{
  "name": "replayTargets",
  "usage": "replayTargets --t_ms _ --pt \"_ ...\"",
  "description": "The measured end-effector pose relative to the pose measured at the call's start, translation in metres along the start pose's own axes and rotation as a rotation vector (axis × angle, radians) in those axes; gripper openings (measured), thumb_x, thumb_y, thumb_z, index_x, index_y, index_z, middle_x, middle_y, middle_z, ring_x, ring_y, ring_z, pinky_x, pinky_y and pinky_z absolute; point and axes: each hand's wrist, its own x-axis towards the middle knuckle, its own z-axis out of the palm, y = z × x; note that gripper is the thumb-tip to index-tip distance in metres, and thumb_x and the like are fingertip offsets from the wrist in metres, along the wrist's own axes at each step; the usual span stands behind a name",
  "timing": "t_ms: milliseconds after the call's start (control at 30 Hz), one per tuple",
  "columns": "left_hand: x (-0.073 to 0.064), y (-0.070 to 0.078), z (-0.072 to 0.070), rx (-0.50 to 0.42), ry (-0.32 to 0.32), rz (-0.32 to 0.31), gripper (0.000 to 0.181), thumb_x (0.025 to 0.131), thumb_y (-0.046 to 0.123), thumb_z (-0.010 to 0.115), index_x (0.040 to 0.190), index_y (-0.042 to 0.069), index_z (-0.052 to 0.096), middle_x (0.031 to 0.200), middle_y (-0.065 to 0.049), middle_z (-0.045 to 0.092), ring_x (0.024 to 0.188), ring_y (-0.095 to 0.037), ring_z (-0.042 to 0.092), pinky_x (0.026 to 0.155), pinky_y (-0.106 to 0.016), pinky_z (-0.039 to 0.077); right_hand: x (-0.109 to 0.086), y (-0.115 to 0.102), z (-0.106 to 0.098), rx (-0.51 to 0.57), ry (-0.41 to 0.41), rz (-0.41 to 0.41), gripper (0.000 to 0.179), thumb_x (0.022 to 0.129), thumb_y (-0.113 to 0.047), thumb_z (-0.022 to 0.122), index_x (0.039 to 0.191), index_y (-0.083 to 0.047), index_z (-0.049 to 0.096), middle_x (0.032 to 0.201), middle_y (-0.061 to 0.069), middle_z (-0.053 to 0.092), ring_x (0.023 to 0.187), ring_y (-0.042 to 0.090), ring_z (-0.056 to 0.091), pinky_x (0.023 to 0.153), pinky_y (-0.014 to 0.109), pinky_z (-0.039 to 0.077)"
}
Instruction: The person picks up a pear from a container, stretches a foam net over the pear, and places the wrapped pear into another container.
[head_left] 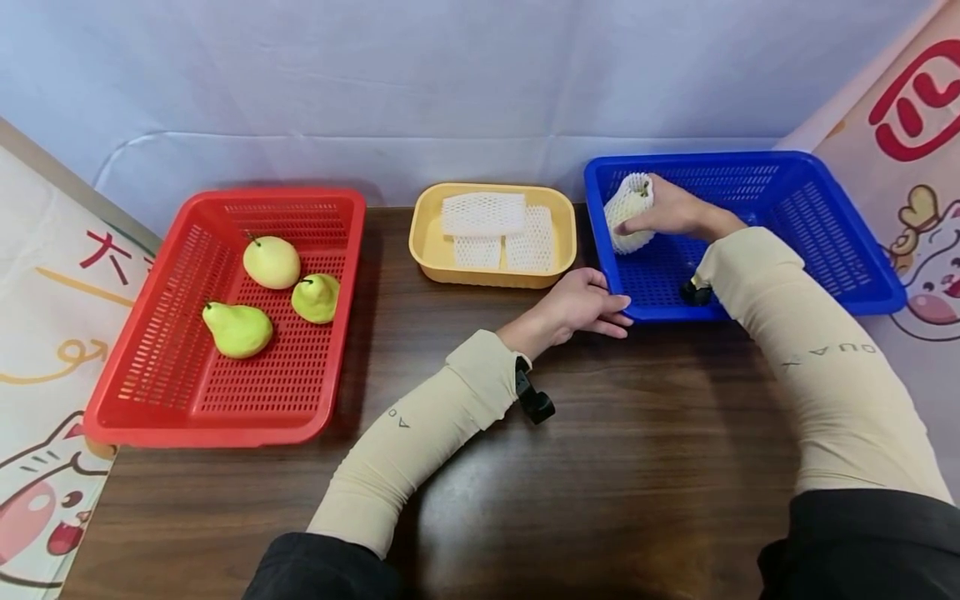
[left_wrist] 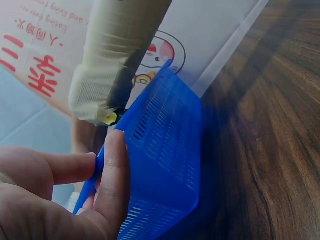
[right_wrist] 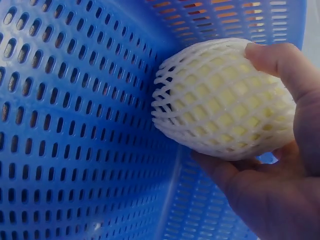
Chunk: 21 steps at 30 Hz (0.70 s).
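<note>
In the head view, a pear (head_left: 628,210) wrapped in a white foam net sits at the left end of the blue basket (head_left: 757,304). My right hand (head_left: 675,208) holds it, thumb on one side and fingers on the other. The right wrist view shows the netted pear (right_wrist: 225,100) against the basket's perforated plastic. My left hand (head_left: 576,308) is at the basket's near left corner. In the left wrist view, its thumb and fingers (left_wrist: 114,175) pinch the blue rim from both sides.
A red basket (head_left: 225,435) on the left holds three bare pears (head_left: 238,330). Between the baskets stands a yellow tray (head_left: 491,277) with several white foam nets (head_left: 483,214). All stand on a dark wooden table (head_left: 600,467), with a pale cloth (head_left: 450,83) behind.
</note>
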Motion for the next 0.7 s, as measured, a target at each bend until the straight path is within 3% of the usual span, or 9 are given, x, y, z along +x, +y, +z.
replayTargets --t_ms 233,600,700 --pt "-0.002 0.001 0.000 0.006 0.005 0.000 0.023 0.098 -0.009 0.059 0.091 0.006 0.044 0.079 -0.010 0.063 0.113 -0.052 0.061 0.082 -0.047 0.059 0.000 0.002 0.003 0.048 0.010 -0.035 0.039 0.084 -0.004 0.081 0.112 0.004 0.056 0.093 0.005 0.066 0.078 0.011 0.060 0.068 0.022 0.050" --pt "-0.002 0.001 0.000 0.019 0.012 0.002 0.022 0.098 -0.009 0.060 0.091 0.007 0.045 0.078 -0.010 0.065 0.112 -0.052 0.063 0.080 -0.046 0.060 -0.006 -0.006 0.000 -0.055 -0.082 0.016 0.051 0.086 -0.019 0.083 0.121 0.003 0.052 0.106 0.013 0.065 0.084 0.014 0.060 0.072 0.023 0.048" --pt "-0.001 0.000 0.000 0.022 0.012 0.004 0.023 0.098 -0.009 0.060 0.091 0.007 0.044 0.082 -0.014 0.066 0.112 -0.052 0.062 0.078 -0.046 0.061 -0.008 -0.008 -0.002 -0.080 -0.087 0.047 0.058 0.087 -0.025 0.082 0.125 0.003 0.047 0.110 0.015 0.061 0.089 0.020 0.058 0.076 0.028 0.050"
